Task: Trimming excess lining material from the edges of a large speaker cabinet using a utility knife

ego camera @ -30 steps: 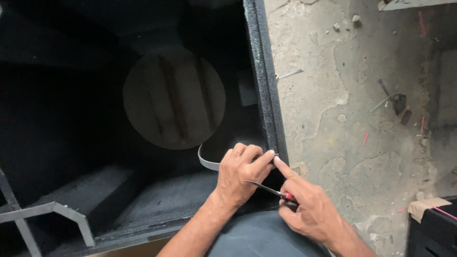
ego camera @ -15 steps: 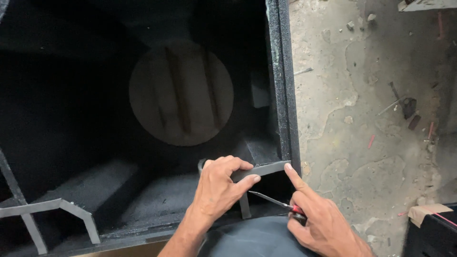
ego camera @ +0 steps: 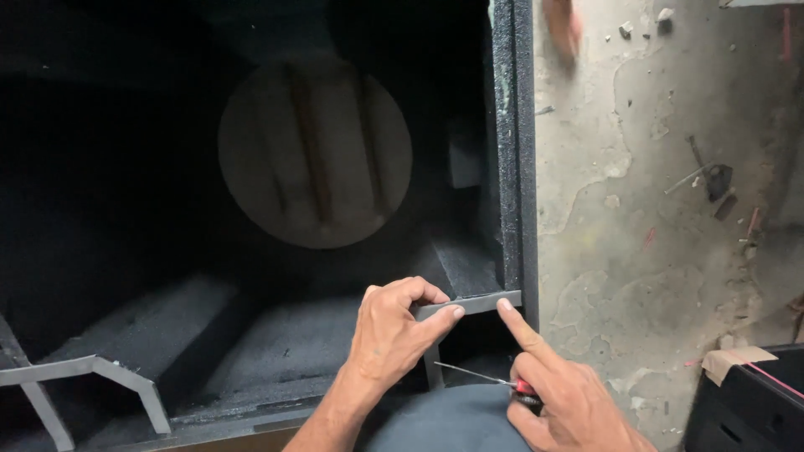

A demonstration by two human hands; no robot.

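Two hands are at the lower right corner of a big black box [ego camera: 251, 351], a carpet-lined cabinet with a round cutout [ego camera: 315, 152] in its back panel. The left hand [ego camera: 394, 335] is curled, thumb and fingers pinching a grey metal bracket [ego camera: 469, 305], which lies against the box's right wall [ego camera: 511, 167] with one leg running down out of sight behind the hand. The right hand [ego camera: 557, 402] has its index finger stretched out, tip pressing the bracket's right end, while the other fingers close round a red-handled screwdriver [ego camera: 481, 378] whose thin shaft points left, close to the left wrist. That's the worry: with the tool tucked in the same hand that is pressing, a slip of the finger could jab the tip into the wrist or the lining. The bracket itself is held only by a pinch and a fingertip, so uneven pressure could tilt it out of square or let it drop into the dark bottom of the box. Its edges look thin and could nick a finger. Beside the box, the concrete floor [ego camera: 636, 251] carries bits of scrap [ego camera: 708, 180], and a black crate [ego camera: 745, 402] sits at the lower right; a shift of the body could knock either.
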